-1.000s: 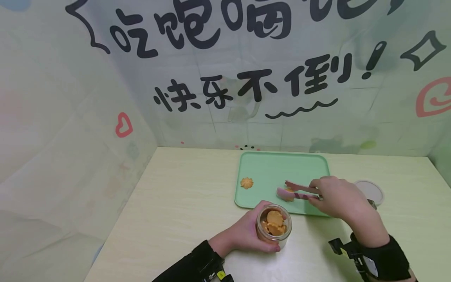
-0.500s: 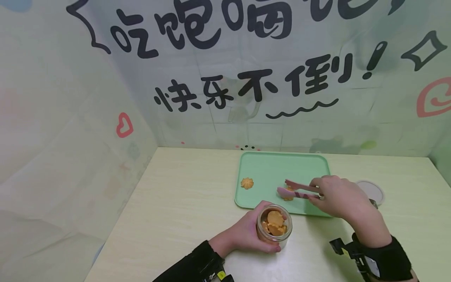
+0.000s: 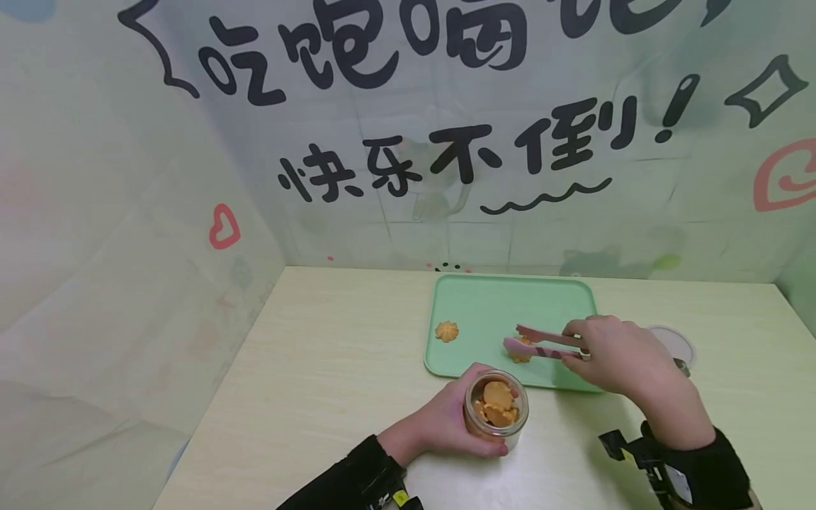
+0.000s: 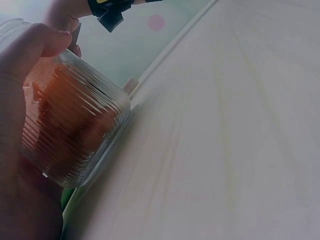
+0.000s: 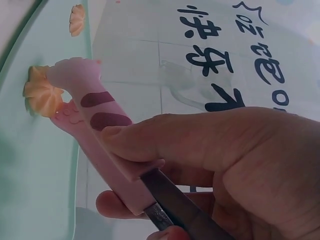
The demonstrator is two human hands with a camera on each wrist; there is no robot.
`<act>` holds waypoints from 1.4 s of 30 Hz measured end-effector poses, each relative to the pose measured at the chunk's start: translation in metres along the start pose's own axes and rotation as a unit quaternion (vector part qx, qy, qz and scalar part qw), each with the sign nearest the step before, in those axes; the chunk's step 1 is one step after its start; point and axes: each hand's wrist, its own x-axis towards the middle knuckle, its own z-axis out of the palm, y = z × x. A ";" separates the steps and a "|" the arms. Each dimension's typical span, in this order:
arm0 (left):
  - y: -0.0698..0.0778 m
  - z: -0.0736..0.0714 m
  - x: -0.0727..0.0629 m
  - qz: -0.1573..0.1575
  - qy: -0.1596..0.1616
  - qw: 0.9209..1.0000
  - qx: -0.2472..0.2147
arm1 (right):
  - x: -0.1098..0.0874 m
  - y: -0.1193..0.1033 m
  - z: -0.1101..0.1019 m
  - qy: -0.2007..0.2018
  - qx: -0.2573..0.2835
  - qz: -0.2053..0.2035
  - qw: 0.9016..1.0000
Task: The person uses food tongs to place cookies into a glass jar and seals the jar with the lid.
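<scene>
My left hand (image 3: 455, 416) grips a ribbed clear glass jar (image 4: 95, 125) with several orange-brown cookies (image 3: 497, 400) inside. The jar's mouth faces up, near the front edge of the green tray. In my right hand (image 3: 615, 354) is a pair of pink paw-tipped tongs (image 5: 100, 115) with metal arms, pinched between thumb and fingers. The paw tips stand at a flower-shaped cookie (image 5: 42, 92) on the tray, one tip overlapping it in the right wrist view. Another flower-shaped cookie (image 3: 447, 331) lies at the tray's left side.
The green tray (image 3: 484, 297) lies toward the back of the pale wooden table (image 3: 338, 354). A round whitish lid (image 3: 677, 346) lies right of it, partly behind my right wrist. A printed backdrop (image 3: 408, 241) stands along the table's rear edge.
My right hand and the tongs have shifted slightly to the right. The cookie at their tips has moved a little left. My left hand and the jar have stayed put.
</scene>
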 end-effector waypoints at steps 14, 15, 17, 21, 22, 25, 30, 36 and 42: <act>0.000 0.000 -0.001 -0.002 -0.002 1.000 -0.007 | 0.002 -0.007 0.002 0.041 -0.027 0.010 0.999; 0.000 0.000 0.000 -0.002 -0.002 1.000 -0.007 | 0.002 -0.007 0.002 0.039 -0.027 0.011 0.999; 0.000 0.000 0.000 -0.002 -0.003 1.000 -0.005 | 0.003 -0.007 0.002 0.033 -0.027 0.013 0.999; -0.001 0.000 0.000 -0.001 -0.003 1.000 -0.001 | 0.003 -0.006 0.003 0.022 -0.021 0.019 0.999; -0.001 0.000 0.000 -0.001 -0.003 1.000 0.000 | 0.002 -0.006 0.003 0.021 -0.021 0.020 0.999; -0.001 0.000 -0.001 -0.005 -0.004 1.000 0.000 | 0.001 -0.004 0.005 0.022 -0.020 0.023 0.999; -0.001 -0.001 -0.001 -0.004 -0.005 1.000 0.003 | 0.003 -0.004 0.010 0.033 -0.023 0.028 0.999; 0.000 -0.001 0.000 -0.003 -0.003 1.000 0.004 | 0.009 -0.005 0.015 0.016 -0.018 0.047 0.999; 0.000 -0.001 0.000 -0.003 -0.002 1.000 0.000 | 0.011 -0.005 0.015 0.008 -0.016 0.046 0.999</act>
